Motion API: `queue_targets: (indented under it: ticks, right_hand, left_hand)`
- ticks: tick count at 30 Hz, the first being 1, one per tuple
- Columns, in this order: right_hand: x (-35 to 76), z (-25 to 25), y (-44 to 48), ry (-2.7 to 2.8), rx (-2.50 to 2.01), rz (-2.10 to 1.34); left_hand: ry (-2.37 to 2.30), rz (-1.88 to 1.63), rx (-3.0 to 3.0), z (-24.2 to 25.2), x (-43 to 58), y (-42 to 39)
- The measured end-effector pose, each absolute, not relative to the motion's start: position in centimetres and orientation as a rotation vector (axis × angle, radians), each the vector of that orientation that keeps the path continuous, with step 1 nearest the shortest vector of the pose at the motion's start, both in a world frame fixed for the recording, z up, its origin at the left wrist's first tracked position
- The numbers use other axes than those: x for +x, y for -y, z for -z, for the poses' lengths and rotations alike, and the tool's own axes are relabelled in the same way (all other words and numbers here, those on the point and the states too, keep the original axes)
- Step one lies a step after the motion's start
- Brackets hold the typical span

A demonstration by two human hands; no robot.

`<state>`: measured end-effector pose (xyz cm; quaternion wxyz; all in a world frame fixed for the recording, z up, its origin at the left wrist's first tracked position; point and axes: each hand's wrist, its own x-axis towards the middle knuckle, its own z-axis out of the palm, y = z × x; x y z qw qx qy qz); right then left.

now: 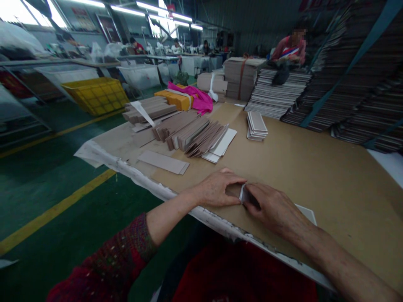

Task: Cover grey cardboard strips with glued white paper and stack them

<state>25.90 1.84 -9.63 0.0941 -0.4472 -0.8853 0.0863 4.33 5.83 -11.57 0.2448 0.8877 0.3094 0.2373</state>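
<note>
Near the table's front edge, my right hand (264, 205) is closed round a small white-edged piece (242, 193), most of which its fingers hide. Thumb and fingers of my left hand (222, 188) are spread apart, their tips at the left side of that piece. Under my right forearm a white card (307, 213) lies partly covered. Ahead of my left hand are a flat grey-brown strip (163, 162), a leaning row of brown card strips (206, 140) and white cards (224, 142). A small pile of white-edged cards (257, 125) sits farther back.
The brown table (346, 188) has a white-wrapped front edge. Behind are yellow bundles (176, 98), pink cloth (201, 100) and tall board stacks (277, 92). A yellow crate (97, 94) stands on the green floor at left. A person (289, 50) is behind the stacks.
</note>
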Motion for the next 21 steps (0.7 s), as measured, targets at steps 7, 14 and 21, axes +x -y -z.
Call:
queue_targets:
  ticks: [7,14,21]
  right_hand:
    - [26.1,10.3,-1.8,2.578,-1.282,-0.184]
    - [26.0,10.4,-1.5,2.59,-1.234,-0.132]
    - [28.1,9.4,-2.4,2.532,-1.365,-0.445]
  left_hand:
    - [-0.838,-0.648,2.413,11.4,4.4,-5.8]
    - [-0.82,-0.662,2.411,11.4,4.4,-5.9]
    - [-0.848,-0.606,2.42,11.0,4.3,-5.7]
